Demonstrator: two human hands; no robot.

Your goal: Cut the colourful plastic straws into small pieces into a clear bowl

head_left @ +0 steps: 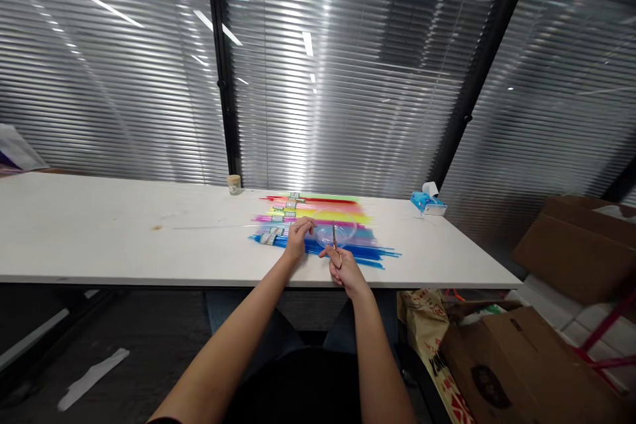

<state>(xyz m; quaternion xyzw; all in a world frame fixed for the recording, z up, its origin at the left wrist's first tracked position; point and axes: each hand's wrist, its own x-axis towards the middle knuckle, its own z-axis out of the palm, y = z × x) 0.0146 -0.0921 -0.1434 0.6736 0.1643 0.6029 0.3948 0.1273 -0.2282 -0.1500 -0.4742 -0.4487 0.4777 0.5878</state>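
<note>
My right hand [345, 270] is wrapped around the handles of a pair of scissors [334, 236], whose blades point away from me. Left of it, my left hand [299, 237] has its fingers curled and pressed together at the edge of a clear, thin plastic loop [356, 228]; the exact grip is hard to see. This loop spreads behind and around the scissor blades. Under both hands lie long blue strands [365, 252] in a bundle. Beyond them are purple strands [322, 223], yellow strands [365, 218] and red strands [332, 200], with paper labels [271, 235] at their left ends.
The white table [124, 232] runs along blinds-covered glass. A small lidded jar [234, 185] stands at its back edge, and a blue tissue pack [427, 203] lies at the back right. Cardboard boxes [527, 358] and a printed sack [424, 324] stand on the floor at right.
</note>
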